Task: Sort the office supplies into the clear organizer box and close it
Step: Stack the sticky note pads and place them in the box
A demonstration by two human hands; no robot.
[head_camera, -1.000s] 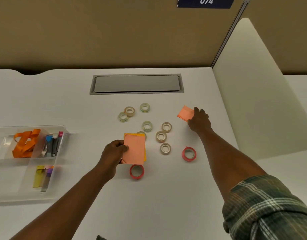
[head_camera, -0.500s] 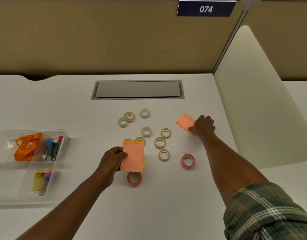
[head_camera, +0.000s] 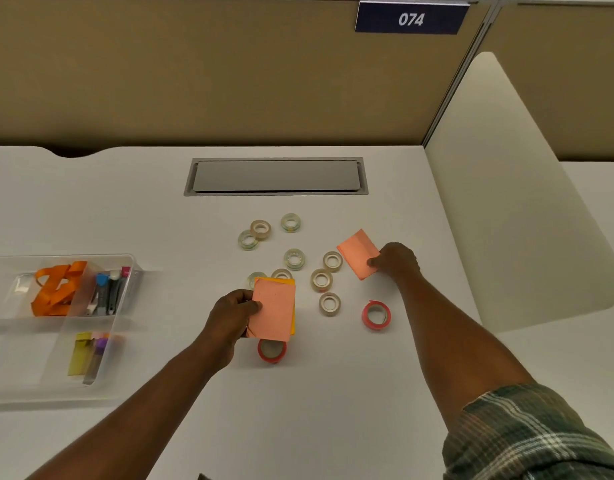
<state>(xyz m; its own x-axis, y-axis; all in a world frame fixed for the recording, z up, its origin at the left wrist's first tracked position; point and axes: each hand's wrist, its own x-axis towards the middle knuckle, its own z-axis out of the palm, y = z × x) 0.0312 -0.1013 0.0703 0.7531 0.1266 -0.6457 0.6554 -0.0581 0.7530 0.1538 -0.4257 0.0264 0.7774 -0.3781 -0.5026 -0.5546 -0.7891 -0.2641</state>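
Note:
My left hand (head_camera: 231,317) grips a stack of salmon and orange sticky notes (head_camera: 273,308) above the middle of the white desk. Farther right, my right hand (head_camera: 395,260) pinches a single salmon sticky-note pad (head_camera: 358,252) by its near corner, lifted off the desk. Several clear tape rolls (head_camera: 294,258) lie scattered between and behind the hands. One red tape roll (head_camera: 376,315) lies near my right forearm, and another red roll (head_camera: 271,350) sits partly under the left stack. The clear organizer box (head_camera: 125,296) stands open at the left, holding orange ribbon, markers and yellow tabs.
A grey cable hatch (head_camera: 276,176) is set into the desk behind the tape rolls. A cream divider panel (head_camera: 516,202) rises along the right side. A tan partition wall with a "074" sign (head_camera: 411,19) closes the back.
My right hand has picked the salmon pad off the desk and drawn it slightly nearer. The left hand keeps its hold on the stack in about the same spot.

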